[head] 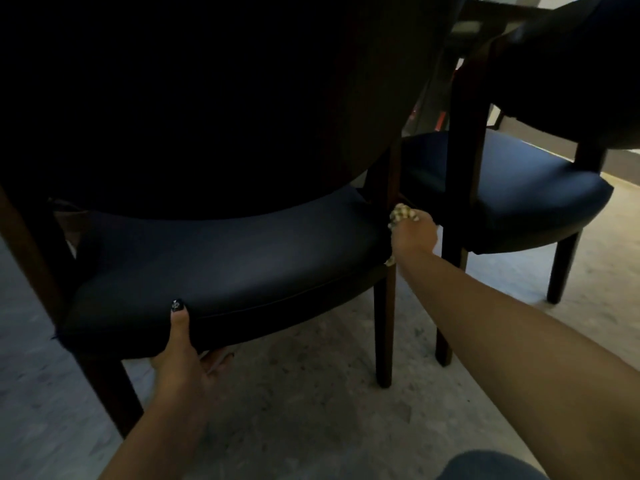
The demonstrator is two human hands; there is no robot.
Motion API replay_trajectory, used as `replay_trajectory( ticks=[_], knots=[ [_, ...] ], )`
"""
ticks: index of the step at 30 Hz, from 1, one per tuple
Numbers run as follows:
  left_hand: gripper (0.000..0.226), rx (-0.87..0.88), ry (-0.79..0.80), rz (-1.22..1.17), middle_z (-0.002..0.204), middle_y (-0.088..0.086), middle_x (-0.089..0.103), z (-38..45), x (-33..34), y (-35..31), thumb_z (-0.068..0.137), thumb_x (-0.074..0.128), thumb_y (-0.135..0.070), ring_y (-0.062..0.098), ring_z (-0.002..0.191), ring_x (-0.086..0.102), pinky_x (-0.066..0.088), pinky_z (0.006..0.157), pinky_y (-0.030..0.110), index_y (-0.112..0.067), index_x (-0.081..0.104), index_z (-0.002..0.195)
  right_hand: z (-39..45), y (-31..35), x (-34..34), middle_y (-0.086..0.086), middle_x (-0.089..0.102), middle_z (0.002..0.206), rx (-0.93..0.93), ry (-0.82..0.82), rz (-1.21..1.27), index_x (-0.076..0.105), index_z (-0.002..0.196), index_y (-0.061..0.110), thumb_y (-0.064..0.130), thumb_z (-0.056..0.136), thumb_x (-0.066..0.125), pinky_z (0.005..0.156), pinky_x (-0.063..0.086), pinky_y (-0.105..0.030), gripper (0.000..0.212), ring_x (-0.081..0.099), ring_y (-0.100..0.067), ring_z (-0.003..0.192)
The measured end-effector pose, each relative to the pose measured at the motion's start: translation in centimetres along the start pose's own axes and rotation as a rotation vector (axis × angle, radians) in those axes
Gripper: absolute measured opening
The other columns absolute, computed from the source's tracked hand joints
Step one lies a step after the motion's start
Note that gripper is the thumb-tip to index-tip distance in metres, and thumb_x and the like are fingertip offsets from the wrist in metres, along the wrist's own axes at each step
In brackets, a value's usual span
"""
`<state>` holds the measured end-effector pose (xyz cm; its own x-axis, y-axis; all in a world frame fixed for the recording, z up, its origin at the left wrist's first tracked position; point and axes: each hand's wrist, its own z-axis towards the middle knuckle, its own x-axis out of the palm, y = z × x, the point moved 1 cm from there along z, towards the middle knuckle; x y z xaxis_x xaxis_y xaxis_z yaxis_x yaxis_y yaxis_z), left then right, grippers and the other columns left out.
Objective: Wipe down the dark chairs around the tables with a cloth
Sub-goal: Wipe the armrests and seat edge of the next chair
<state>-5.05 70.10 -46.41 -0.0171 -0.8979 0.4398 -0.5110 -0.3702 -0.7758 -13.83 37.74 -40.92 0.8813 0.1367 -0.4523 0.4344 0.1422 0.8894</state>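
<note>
Mostly hidden: cloth (403,216) bunched in right hand (414,235); backrest (221,98) black.

A pale, mottled grey floor (311,393) carries two dark chairs on dark wooden legs: the near chair (221,265) stands at centre left, and the second chair (512,188) stands just beside it at right.

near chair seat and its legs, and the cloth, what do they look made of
Near chair seat: looks like smooth navy leather or vinyl, given its soft sheen and piped seam. Legs: probably dark-stained wood, squared, slightly glossy. Cloth in the right hand: soft woven fabric, pale checked, bunched.
</note>
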Motion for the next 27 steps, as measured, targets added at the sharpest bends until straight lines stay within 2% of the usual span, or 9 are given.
replay_trajectory(
  ticks=[2, 6, 7, 9, 12, 16, 21, 24, 27],
  knots=[
    [0.052, -0.04, 0.025, 0.008, 0.119, 0.004, 0.061, -0.5, -0.2, -0.5, 0.093, 0.051, -0.052, 0.03, 0.11, 0.059, 0.044, 0.097, 0.044, -0.023, 0.046, 0.135, 0.6, 2.5, -0.2, -0.017, 0.059, 0.121, -0.08, -0.032, 0.005, 0.054, 0.124, -0.001, 0.008, 0.097, 0.042, 0.089, 0.039, -0.027, 0.03, 0.054, -0.03, 0.114],
    [0.034, -0.047, 0.051, 0.047, 0.125, 0.014, 0.057, -0.8, -0.9, -0.8, 0.097, 0.048, -0.042, 0.037, 0.122, 0.053, 0.039, 0.105, 0.047, -0.021, 0.048, 0.124, 1.7, 9.6, -0.7, -0.025, 0.059, 0.107, -0.508, -0.092, 0.147, 0.059, 0.1, -0.004, -0.002, 0.092, 0.041, 0.084, 0.045, -0.038, 0.02, 0.057, -0.031, 0.097],
    [0.031, -0.042, 0.053, 0.051, 0.124, 0.015, 0.057, -0.8, -0.9, -0.9, 0.097, 0.048, -0.041, 0.038, 0.122, 0.053, 0.038, 0.106, 0.048, -0.021, 0.048, 0.121, 1.7, 10.4, -0.6, -0.023, 0.056, 0.116, -0.605, -0.09, 0.118, 0.058, 0.107, 0.001, -0.001, 0.091, 0.042, 0.088, 0.046, -0.038, 0.023, 0.056, -0.029, 0.104],
    [0.025, -0.048, 0.05, 0.057, 0.122, 0.016, 0.057, -1.0, -0.8, -1.0, 0.098, 0.048, -0.039, 0.038, 0.12, 0.053, 0.037, 0.107, 0.049, -0.02, 0.048, 0.115, 1.4, 9.2, 0.1, -0.022, 0.034, 0.146, -0.696, -0.046, -0.103, 0.037, 0.139, 0.001, 0.001, 0.091, 0.044, 0.11, 0.031, -0.043, 0.049, 0.035, -0.033, 0.134],
    [0.018, -0.047, 0.057, 0.061, 0.109, 0.013, 0.062, -1.0, -0.5, -1.2, 0.097, 0.049, -0.039, 0.036, 0.108, 0.058, 0.039, 0.106, 0.049, -0.021, 0.052, 0.101, -0.6, 3.5, 1.9, -0.023, 0.003, 0.157, -0.778, 0.047, -0.756, 0.009, 0.15, -0.001, 0.008, 0.092, 0.039, 0.117, 0.009, -0.052, 0.066, 0.002, -0.04, 0.144],
    [0.034, -0.045, 0.073, 0.063, 0.108, 0.011, 0.063, -0.9, -0.7, -1.1, 0.096, 0.05, -0.04, 0.028, 0.095, 0.063, 0.044, 0.097, 0.044, -0.015, 0.049, 0.118, -1.2, 1.3, 2.3, -0.02, 0.006, 0.158, -0.748, 0.135, -0.907, 0.025, 0.148, 0.004, 0.004, 0.089, 0.041, 0.115, -0.007, -0.047, 0.061, -0.006, -0.041, 0.144],
    [0.063, -0.043, 0.072, 0.12, 0.133, 0.014, 0.056, -0.9, -0.9, -1.0, 0.094, 0.049, -0.046, 0.033, 0.114, 0.059, 0.04, 0.106, 0.047, -0.009, 0.035, 0.143, -1.9, 2.7, 3.0, -0.016, 0.028, 0.153, -0.821, 0.328, -0.855, 0.04, 0.139, -0.002, -0.002, 0.088, 0.042, 0.117, 0.007, -0.04, 0.051, 0.013, -0.039, 0.142],
    [0.066, -0.042, 0.075, 0.141, 0.133, 0.016, 0.057, -0.5, -1.3, -0.9, 0.091, 0.049, -0.05, 0.03, 0.108, 0.063, 0.043, 0.102, 0.046, -0.011, 0.034, 0.142, -5.2, 3.9, 3.5, -0.023, 0.043, 0.138, -0.691, 0.232, -0.629, 0.046, 0.13, -0.006, -0.005, 0.084, 0.043, 0.11, 0.024, -0.038, 0.047, 0.035, -0.037, 0.128],
    [0.066, -0.071, 0.095, 0.147, 0.124, 0.013, 0.062, 0.0, -1.8, -0.8, 0.09, 0.041, -0.06, 0.026, 0.098, 0.066, 0.044, 0.096, 0.045, -0.019, 0.036, 0.141, -11.1, 4.8, 5.9, -0.023, 0.038, 0.141, -0.76, 0.18, -0.571, 0.034, 0.14, -0.004, 0.003, 0.084, 0.033, 0.11, 0.022, -0.038, 0.056, 0.036, -0.034, 0.128]
  ],
)
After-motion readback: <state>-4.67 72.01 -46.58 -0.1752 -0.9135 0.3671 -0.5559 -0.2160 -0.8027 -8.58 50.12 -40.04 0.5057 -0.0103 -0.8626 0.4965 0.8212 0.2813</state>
